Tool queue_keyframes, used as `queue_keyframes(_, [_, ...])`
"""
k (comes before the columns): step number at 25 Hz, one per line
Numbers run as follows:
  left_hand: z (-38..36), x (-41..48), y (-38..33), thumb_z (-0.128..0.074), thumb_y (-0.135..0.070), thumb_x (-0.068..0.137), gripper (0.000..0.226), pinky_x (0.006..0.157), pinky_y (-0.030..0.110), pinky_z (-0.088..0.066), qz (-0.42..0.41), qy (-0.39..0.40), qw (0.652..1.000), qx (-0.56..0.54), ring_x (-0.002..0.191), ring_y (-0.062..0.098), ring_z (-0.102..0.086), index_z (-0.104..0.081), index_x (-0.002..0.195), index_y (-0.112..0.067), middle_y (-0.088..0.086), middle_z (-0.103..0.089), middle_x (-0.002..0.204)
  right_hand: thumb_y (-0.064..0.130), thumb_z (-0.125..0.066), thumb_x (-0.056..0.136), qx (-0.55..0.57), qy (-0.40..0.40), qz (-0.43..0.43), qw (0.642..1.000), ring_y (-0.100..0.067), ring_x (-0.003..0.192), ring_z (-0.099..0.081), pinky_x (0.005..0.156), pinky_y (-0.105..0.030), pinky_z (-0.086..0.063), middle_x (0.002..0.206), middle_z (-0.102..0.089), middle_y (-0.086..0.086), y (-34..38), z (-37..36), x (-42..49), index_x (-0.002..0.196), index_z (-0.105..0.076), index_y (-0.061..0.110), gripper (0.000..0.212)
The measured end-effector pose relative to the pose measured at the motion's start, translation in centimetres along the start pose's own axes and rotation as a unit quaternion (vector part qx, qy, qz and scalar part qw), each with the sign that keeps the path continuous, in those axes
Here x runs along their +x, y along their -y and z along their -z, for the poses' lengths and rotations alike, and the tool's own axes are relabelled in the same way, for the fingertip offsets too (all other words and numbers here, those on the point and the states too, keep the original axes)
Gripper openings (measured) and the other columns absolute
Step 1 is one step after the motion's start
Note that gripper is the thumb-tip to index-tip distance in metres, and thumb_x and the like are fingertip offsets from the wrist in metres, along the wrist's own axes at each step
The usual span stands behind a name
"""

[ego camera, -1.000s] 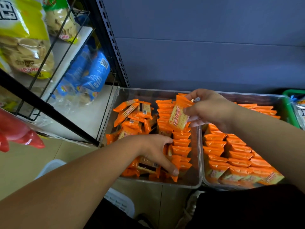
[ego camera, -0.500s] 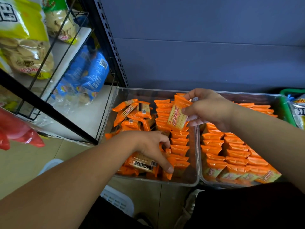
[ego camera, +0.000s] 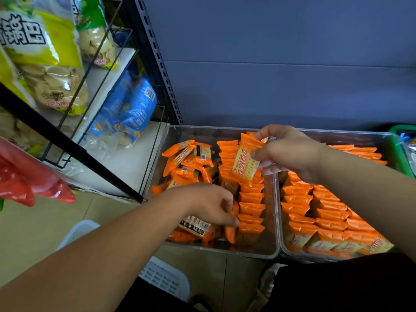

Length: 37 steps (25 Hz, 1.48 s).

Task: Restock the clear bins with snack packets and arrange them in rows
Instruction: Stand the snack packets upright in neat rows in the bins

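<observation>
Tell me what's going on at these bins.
A person is restocking two clear bins with orange snack packets. The right hand pinches a single packet above the left bin, which has one tidy row along its right side and a loose pile on its left. The left hand grips near-end packets by that row. The right bin already holds neat rows.

Blue-grey panelled back wall [ego camera: 281,64] behind a black perforated shelf upright [ego camera: 158,64]; white shelf board [ego camera: 126,163] with black wire dividers [ego camera: 155,154] at left; beige tiled floor [ego camera: 33,233] below.
</observation>
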<state>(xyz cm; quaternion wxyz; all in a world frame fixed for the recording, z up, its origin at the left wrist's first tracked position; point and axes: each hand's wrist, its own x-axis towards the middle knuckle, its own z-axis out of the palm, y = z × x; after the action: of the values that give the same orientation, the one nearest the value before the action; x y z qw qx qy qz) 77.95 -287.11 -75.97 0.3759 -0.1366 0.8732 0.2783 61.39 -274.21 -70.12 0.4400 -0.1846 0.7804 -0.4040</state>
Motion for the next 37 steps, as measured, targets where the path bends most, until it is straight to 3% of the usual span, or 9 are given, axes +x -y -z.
queue_keyframes(8, [1.9, -0.2, 3.1, -0.075, -0.009, 0.086, 0.022, 0.093, 0.035, -0.056, -0.023, -0.252, 0.954, -0.161, 0.105, 0.013, -0.065, -0.071, 0.089, -0.031, -0.014, -0.067, 0.105, 0.006, -0.076, 0.091, 0.012, -0.018, 0.0, 1.0, -0.025, 0.089, -0.079, 0.082, -0.043, -0.065, 0.099, -0.08, -0.01, -0.2, 0.3, 0.5, 0.113, -0.065, 0.026, 0.032])
queue_keyframes(15, [5.7, 0.0, 8.5, -0.081, -0.036, 0.081, 0.016, 0.083, 0.05, -0.063, 0.032, -0.536, 0.737, -0.41, 0.088, 0.021, -0.075, -0.072, 0.094, -0.033, -0.003, -0.076, 0.092, 0.008, -0.079, 0.09, 0.029, -0.023, 0.005, 0.999, -0.023, 0.085, -0.079, 0.084, -0.044, -0.065, 0.093, -0.081, -0.009, -0.6, -0.4, 0.5, 0.114, -0.062, 0.026, 0.035])
queue_keyframes(19, [5.1, -0.4, 7.8, -0.077, -0.033, 0.087, 0.024, 0.099, 0.036, -0.051, 0.135, -0.54, 0.822, -0.12, 0.116, 0.021, -0.059, -0.074, 0.11, -0.027, -0.003, -0.064, 0.12, 0.008, -0.081, 0.087, 0.005, -0.005, 0.013, 1.0, -0.02, 0.088, -0.078, 0.076, -0.038, -0.066, 0.1, -0.079, -0.009, -1.3, -1.5, 0.5, 0.115, -0.061, 0.023, 0.037])
queue_keyframes(21, [4.2, -0.8, 5.2, -0.073, -0.03, 0.089, 0.019, 0.095, 0.033, -0.048, 0.044, -0.577, 0.816, -0.017, 0.113, 0.019, -0.055, -0.073, 0.107, -0.025, -0.002, -0.06, 0.12, 0.005, -0.08, 0.088, 0.009, -0.01, 0.004, 1.0, -0.023, 0.087, -0.078, 0.076, -0.037, -0.066, 0.1, -0.077, -0.011, -1.5, -1.8, 0.8, 0.113, -0.061, 0.023, 0.036])
queue_keyframes(23, [2.5, 0.2, 2.9, -0.068, -0.033, 0.092, 0.014, 0.086, 0.034, -0.053, -0.026, -0.459, 0.888, -0.001, 0.104, 0.018, -0.062, -0.071, 0.104, -0.028, -0.004, -0.064, 0.112, 0.002, -0.078, 0.088, 0.011, -0.01, -0.004, 1.0, -0.024, 0.088, -0.078, 0.078, -0.04, -0.066, 0.102, -0.076, -0.012, -1.9, -2.1, 1.1, 0.113, -0.062, 0.024, 0.036])
queue_keyframes(26, [-0.4, 2.0, 1.4, -0.067, -0.051, 0.093, 0.03, 0.083, 0.038, -0.056, 0.034, -0.188, 0.981, 0.025, 0.1, 0.019, -0.064, -0.067, 0.113, -0.029, -0.006, -0.067, 0.108, -0.005, -0.072, 0.088, -0.002, -0.009, -0.01, 1.0, -0.025, 0.084, -0.078, 0.075, -0.038, -0.066, 0.098, -0.077, -0.015, -2.1, -2.0, 1.3, 0.115, -0.065, 0.02, 0.037])
queue_keyframes(30, [-1.0, 2.6, 1.4, -0.064, -0.054, 0.094, 0.028, 0.083, 0.038, -0.056, 0.033, -0.156, 0.987, 0.014, 0.103, 0.02, -0.064, -0.065, 0.117, -0.038, -0.01, -0.067, 0.11, -0.001, -0.066, 0.091, -0.063, -0.009, -0.018, 0.998, -0.024, 0.086, -0.077, 0.076, -0.039, -0.067, 0.103, -0.075, -0.012, -2.8, -2.1, 1.2, 0.118, -0.066, 0.021, 0.035])
queue_keyframes(34, [-1.1, 2.6, 0.8, -0.058, -0.063, 0.096, 0.023, 0.066, 0.032, -0.047, 0.015, -0.169, 0.985, -0.015, 0.09, 0.013, -0.06, -0.061, 0.097, -0.04, -0.015, -0.061, 0.094, 0.039, -0.073, 0.094, -0.157, 0.01, -0.007, 0.988, -0.021, 0.087, -0.074, 0.071, -0.034, -0.065, 0.111, -0.071, -0.005, -3.7, -4.3, 1.3, 0.134, -0.056, 0.032, 0.044])
queue_keyframes(37, [-1.4, 2.5, 0.9, -0.057, -0.063, 0.096, 0.029, 0.085, 0.04, -0.055, 0.002, -0.157, 0.987, -0.027, 0.109, 0.018, -0.059, -0.062, 0.114, -0.04, -0.011, -0.057, 0.112, 0.035, -0.073, 0.096, -0.204, -0.025, 0.005, 0.979, -0.016, 0.073, -0.071, 0.05, -0.021, -0.053, 0.116, -0.064, -0.001, -3.5, -4.8, 2.2, 0.141, -0.05, 0.033, 0.051])
